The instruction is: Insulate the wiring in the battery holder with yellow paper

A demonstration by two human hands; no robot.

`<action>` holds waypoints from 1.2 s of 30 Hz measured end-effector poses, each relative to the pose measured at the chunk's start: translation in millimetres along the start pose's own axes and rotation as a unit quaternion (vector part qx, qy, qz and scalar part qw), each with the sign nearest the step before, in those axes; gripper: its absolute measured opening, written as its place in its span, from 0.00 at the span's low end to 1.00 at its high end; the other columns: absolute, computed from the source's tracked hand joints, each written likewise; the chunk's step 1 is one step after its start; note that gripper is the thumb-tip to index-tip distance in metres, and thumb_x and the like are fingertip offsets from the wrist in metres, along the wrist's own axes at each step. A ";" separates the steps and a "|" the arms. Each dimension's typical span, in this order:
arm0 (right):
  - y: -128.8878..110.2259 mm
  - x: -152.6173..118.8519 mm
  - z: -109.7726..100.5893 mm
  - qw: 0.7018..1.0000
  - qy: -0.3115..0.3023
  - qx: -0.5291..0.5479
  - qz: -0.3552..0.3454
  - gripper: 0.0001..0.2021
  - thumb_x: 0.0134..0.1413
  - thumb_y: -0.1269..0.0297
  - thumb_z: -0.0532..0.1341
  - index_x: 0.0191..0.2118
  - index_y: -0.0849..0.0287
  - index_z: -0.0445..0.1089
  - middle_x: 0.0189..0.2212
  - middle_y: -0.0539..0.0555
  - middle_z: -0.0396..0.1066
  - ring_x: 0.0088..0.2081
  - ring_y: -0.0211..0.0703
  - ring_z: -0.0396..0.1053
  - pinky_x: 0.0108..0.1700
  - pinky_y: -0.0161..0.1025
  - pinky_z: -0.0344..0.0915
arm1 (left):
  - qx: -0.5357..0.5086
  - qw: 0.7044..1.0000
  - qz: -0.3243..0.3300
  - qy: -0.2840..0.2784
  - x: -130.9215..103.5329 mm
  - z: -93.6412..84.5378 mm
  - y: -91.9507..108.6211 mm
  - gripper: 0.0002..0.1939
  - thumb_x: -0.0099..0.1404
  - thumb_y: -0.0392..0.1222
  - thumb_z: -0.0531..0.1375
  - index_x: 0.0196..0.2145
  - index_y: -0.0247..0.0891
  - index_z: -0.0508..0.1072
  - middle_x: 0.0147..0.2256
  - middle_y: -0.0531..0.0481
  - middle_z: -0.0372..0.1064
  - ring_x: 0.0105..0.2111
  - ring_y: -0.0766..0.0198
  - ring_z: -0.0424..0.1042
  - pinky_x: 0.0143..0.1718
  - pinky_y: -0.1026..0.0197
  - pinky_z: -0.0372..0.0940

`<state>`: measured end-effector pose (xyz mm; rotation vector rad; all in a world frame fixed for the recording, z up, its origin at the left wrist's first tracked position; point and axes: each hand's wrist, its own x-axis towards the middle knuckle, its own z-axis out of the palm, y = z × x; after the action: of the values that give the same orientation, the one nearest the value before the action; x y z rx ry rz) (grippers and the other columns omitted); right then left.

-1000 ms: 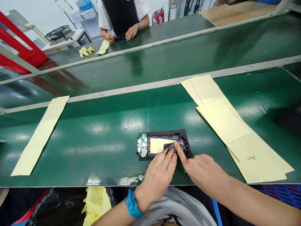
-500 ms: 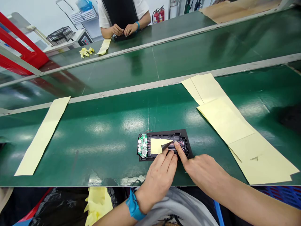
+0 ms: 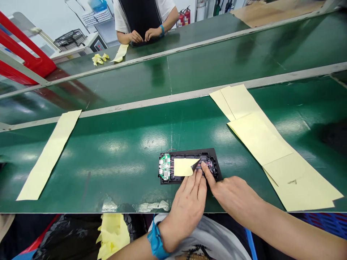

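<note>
An opened black electronic device (image 3: 180, 179) lies on the green bench, with a green circuit board (image 3: 164, 167) at its left end and thin wires toward the right. A yellow backing sheet (image 3: 182, 167) with a dark underside covers its middle, and the right corner of the sheet is curled up. My left hand (image 3: 189, 202) has its fingers stretched out together, the tips on the device's lower edge by the curled corner. With its index finger extended, my right hand (image 3: 230, 189) presses on the device's right part; its other fingers are curled and partly hidden.
Several yellow sheets (image 3: 271, 144) overlap on the right, and a long yellow strip (image 3: 48, 155) lies on the left. Crumpled yellow paper (image 3: 114, 234) is below the bench edge. A co-worker (image 3: 141, 21) works across the conveyor (image 3: 130, 83).
My left hand has shifted slightly right along the device. The curled corner of the yellow sheet lies flatter, with less dark underside showing. My right index finger stays in place.
</note>
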<state>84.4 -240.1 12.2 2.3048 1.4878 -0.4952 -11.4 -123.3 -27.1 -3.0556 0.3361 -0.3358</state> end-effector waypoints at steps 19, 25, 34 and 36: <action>3.9 -2.5 -5.5 0.999 0.008 0.031 0.004 0.41 0.39 0.83 0.58 0.62 0.75 0.46 0.17 0.52 0.71 0.21 0.42 0.72 0.21 0.33 0.60 | -0.153 0.986 0.052 -0.044 5.6 -21.4 -71.3 0.20 0.69 0.44 0.48 0.53 0.30 0.64 0.56 0.43 0.61 0.58 0.51 0.56 0.58 0.43 0.52; 4.0 -1.0 -8.1 1.000 0.003 0.030 0.007 0.37 0.42 0.82 0.57 0.61 0.75 0.49 0.17 0.53 0.71 0.21 0.43 0.71 0.21 0.32 0.61 | -0.137 0.984 0.086 -0.074 0.4 -13.3 -65.9 0.24 0.70 0.48 0.45 0.56 0.30 0.60 0.58 0.45 0.58 0.59 0.53 0.55 0.60 0.46 0.48; 4.1 -1.2 -2.6 0.999 0.028 0.037 0.010 0.37 0.41 0.82 0.58 0.61 0.76 0.49 0.16 0.51 0.70 0.20 0.43 0.71 0.20 0.33 0.60 | -0.122 0.982 0.098 -0.102 4.5 -8.7 -64.3 0.27 0.69 0.52 0.44 0.57 0.29 0.59 0.59 0.44 0.55 0.61 0.53 0.49 0.62 0.48 0.44; 4.3 -1.3 -1.8 0.999 0.032 0.033 0.007 0.37 0.40 0.82 0.58 0.61 0.76 0.50 0.16 0.51 0.70 0.20 0.43 0.71 0.19 0.33 0.59 | -0.122 0.980 0.106 -0.113 7.3 -9.0 -62.2 0.29 0.69 0.54 0.44 0.56 0.28 0.59 0.59 0.42 0.55 0.62 0.53 0.48 0.63 0.50 0.43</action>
<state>88.1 -241.9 14.9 2.4015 1.5042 -0.4784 6.6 -64.4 -12.2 -3.2041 0.7297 0.0689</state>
